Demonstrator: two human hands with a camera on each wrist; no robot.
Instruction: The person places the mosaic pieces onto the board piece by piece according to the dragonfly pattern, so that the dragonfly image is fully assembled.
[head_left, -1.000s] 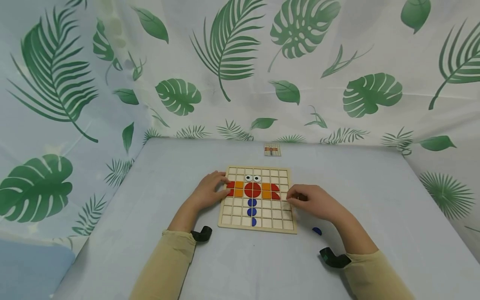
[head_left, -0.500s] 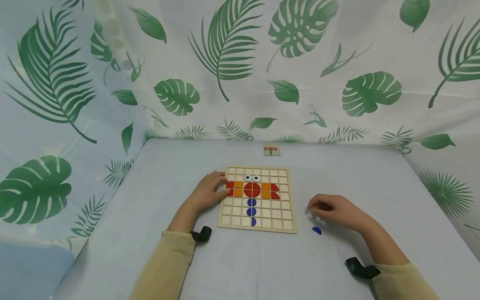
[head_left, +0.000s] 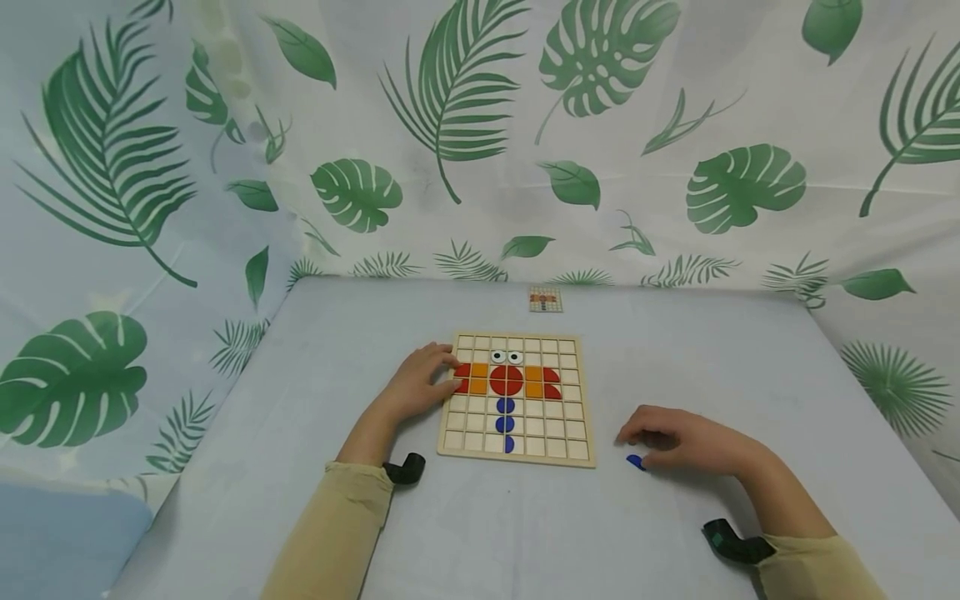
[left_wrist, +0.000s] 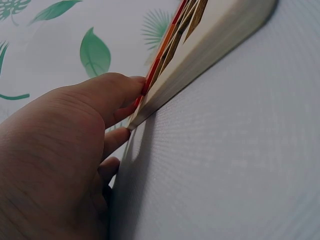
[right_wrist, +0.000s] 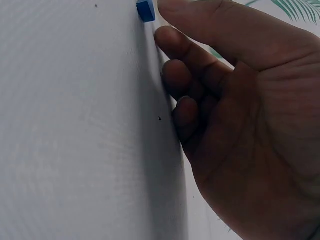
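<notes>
A wooden grid board (head_left: 517, 452) lies on the table, bearing flat coloured pieces: two eye discs (head_left: 507, 357), a red circle (head_left: 506, 381), orange squares (head_left: 478, 379) and a column of blue pieces (head_left: 506, 406). Beside its left edge, my left hand (head_left: 412, 385) rests thumb and fingertips on the rim and the red pieces (head_left: 462, 383) there. To the board's right, my right hand (head_left: 693, 442) is low over the table with loosely bent fingers. One loose blue half-round piece (head_left: 636, 462) lies right at its thumb tip; the right wrist view shows this piece at the top.
At the back of the table (head_left: 375, 317) lies a small card (head_left: 545, 300) with a similar grid picture. A leaf-patterned curtain (head_left: 480, 167) hangs behind and along the sides. Black wrist cameras (head_left: 737, 546) sit on both forearms.
My right hand has left the board's right edge, moved right and then come down towards the loose blue piece. My left hand has stayed at the board's left edge.
</notes>
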